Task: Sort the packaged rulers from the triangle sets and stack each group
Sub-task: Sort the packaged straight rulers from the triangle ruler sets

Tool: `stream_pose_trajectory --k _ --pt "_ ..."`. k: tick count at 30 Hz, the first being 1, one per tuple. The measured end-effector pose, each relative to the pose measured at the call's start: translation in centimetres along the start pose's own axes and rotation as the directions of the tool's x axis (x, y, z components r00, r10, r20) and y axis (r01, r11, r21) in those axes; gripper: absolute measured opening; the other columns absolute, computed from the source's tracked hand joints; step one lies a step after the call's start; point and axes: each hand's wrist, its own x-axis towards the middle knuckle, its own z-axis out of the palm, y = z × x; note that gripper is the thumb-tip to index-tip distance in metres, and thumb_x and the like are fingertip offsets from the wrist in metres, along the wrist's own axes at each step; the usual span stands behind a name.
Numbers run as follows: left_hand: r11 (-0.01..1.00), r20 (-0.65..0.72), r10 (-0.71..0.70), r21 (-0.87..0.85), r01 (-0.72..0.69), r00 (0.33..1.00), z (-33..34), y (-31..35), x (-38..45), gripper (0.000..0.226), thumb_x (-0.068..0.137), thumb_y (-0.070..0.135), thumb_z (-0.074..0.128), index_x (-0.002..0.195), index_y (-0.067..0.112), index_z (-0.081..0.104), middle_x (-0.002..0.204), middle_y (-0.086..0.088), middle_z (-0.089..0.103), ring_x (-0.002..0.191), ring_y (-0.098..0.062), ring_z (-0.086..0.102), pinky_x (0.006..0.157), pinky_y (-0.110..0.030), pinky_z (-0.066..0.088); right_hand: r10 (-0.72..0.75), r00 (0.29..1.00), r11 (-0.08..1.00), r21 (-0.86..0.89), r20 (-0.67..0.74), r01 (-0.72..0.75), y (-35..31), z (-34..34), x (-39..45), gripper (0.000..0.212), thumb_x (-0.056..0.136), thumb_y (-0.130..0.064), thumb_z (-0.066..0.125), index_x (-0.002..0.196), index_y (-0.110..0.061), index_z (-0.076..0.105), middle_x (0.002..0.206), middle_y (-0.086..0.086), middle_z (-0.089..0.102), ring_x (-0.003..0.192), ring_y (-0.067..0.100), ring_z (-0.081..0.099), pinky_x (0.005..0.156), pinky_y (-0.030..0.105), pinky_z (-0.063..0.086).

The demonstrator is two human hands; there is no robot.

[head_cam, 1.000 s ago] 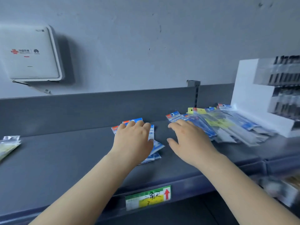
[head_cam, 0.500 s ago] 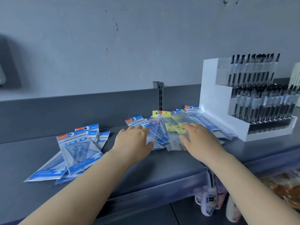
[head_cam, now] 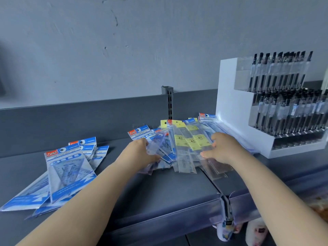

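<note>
— Where were the hands at that moment?

— Both were on the mixed pile (head_cam: 179, 148) in the middle of the dark grey shelf (head_cam: 159, 190). The left hand (head_cam: 140, 153) lay on its left side, with the thumb curled under clear blue-tinted packets and the fingers over them, so it gripped a few of those. The right hand (head_cam: 221, 148) rested on the right side, fingers bent over the packaged rulers (head_cam: 193, 141) (the long clear sleeves with yellow labels), thumb pressed against the near edge of one sleeve. Whether it pinched a sleeve or only pressed down, I could not tell.

— And the triangle sets?

— A loose stack of triangle sets (head_cam: 65, 169) sat to the left, well apart from the pile, its blue-and-white packets fanned out and overlapping rather than squared. More of the same packets were still mixed in the pile: one header card (head_cam: 140, 132) showed just beyond the left hand, another at the far right edge, beside the white display stand (head_cam: 230, 103).

— What was in the stand?

— Rows of black pens (head_cam: 284, 96), upright in clear tiers, at the right end of the shelf.
</note>
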Motion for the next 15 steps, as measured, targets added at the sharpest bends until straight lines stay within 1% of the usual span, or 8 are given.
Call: stream_pose_trajectory --k 2,4,6,8,10,11,13,15 --pt "0.999 -0.009 -0.016 -0.050 0.015 1.000 -0.1 -0.1 0.2 0.049 0.082 0.032 0.067 0.121 0.009 0.048 0.100 -0.004 0.056 0.083 -0.019 0.047 0.061 -0.026 0.035 0.001 1.000 0.997 0.074 -0.011 0.000 0.3 0.0 0.3 0.056 0.076 -0.022 0.073 0.123 -0.004 0.049 0.122 0.011 0.056 0.108 0.026 0.055 0.084 0.032 0.044" --pt "0.995 -0.020 -0.018 -0.098 0.016 1.000 -0.2 -0.3 0.4 0.049 0.083 0.026 0.066 0.124 0.007 0.047 0.094 -0.005 0.055 0.080 -0.020 0.047 0.055 -0.023 0.033 -0.026 0.998 0.988 0.148 -0.053 0.034 0.7 0.4 0.6 0.051 0.076 -0.019 0.072 0.121 -0.008 0.053 0.120 0.009 0.059 0.105 0.025 0.056 0.079 0.029 0.043" --pt "0.991 -0.030 -0.015 -0.133 0.011 0.999 -0.3 -0.5 0.6 0.050 0.084 0.022 0.064 0.128 0.006 0.045 0.091 -0.006 0.056 0.077 -0.020 0.048 0.056 -0.025 0.034 -0.062 0.991 0.964 0.249 -0.118 0.090 1.1 0.7 0.8 0.038 0.079 -0.016 0.067 0.116 -0.012 0.058 0.111 0.004 0.063 0.098 0.022 0.058 0.075 0.027 0.042" --pt "0.971 -0.051 -0.029 -0.237 0.016 0.998 -0.4 -0.6 0.9 0.045 0.086 0.017 0.061 0.127 0.007 0.046 0.085 -0.003 0.054 0.069 -0.019 0.049 0.056 -0.025 0.035 -0.072 0.982 0.911 0.388 -0.176 0.137 1.2 0.5 0.7 0.029 0.084 -0.012 0.060 0.113 -0.014 0.058 0.097 -0.001 0.063 0.091 0.019 0.058 0.074 0.029 0.043" --pt "0.908 -0.076 -0.054 -0.418 0.017 0.996 -0.5 -0.7 1.0 0.034 0.087 0.011 0.057 0.121 0.008 0.049 0.076 0.001 0.050 0.058 -0.015 0.045 0.054 -0.023 0.035 -0.068 0.975 0.827 0.534 -0.211 0.173 0.9 0.1 0.3 0.024 0.087 -0.007 0.055 0.108 -0.019 0.058 0.088 -0.005 0.062 0.084 0.018 0.058 0.075 0.033 0.046" --pt "0.862 -0.090 -0.062 -0.508 0.008 0.994 -0.5 -0.7 1.0 0.029 0.088 0.008 0.054 0.117 0.008 0.051 0.073 0.001 0.049 0.055 -0.015 0.043 0.054 -0.024 0.035 -0.065 0.974 0.773 0.606 -0.216 0.186 0.7 -0.1 -0.1 0.022 0.088 -0.006 0.054 0.103 -0.022 0.057 0.087 -0.006 0.062 0.079 0.016 0.059 0.072 0.033 0.049" --pt "0.768 -0.105 -0.079 -0.640 -0.007 0.991 -0.8 -0.8 0.8 0.020 0.090 0.004 0.049 0.108 0.009 0.054 0.074 -0.002 0.049 0.054 -0.016 0.041 0.053 -0.025 0.036 -0.081 0.975 0.666 0.717 -0.206 0.207 0.1 -0.4 -1.0 0.023 0.089 -0.003 0.053 0.094 -0.025 0.057 0.088 -0.007 0.065 0.069 0.010 0.061 0.064 0.026 0.051" --pt "0.660 -0.073 -0.088 -0.751 0.004 0.993 -1.3 -0.8 0.1 0.018 0.091 0.000 0.046 0.103 0.010 0.054 0.075 -0.003 0.048 0.054 -0.017 0.040 0.047 -0.023 0.037 -0.106 0.976 0.574 0.790 -0.189 0.215 -0.8 -0.3 -1.9 0.028 0.088 0.003 0.054 0.091 -0.025 0.059 0.085 -0.005 0.067 0.064 0.006 0.062 0.058 0.021 0.053"
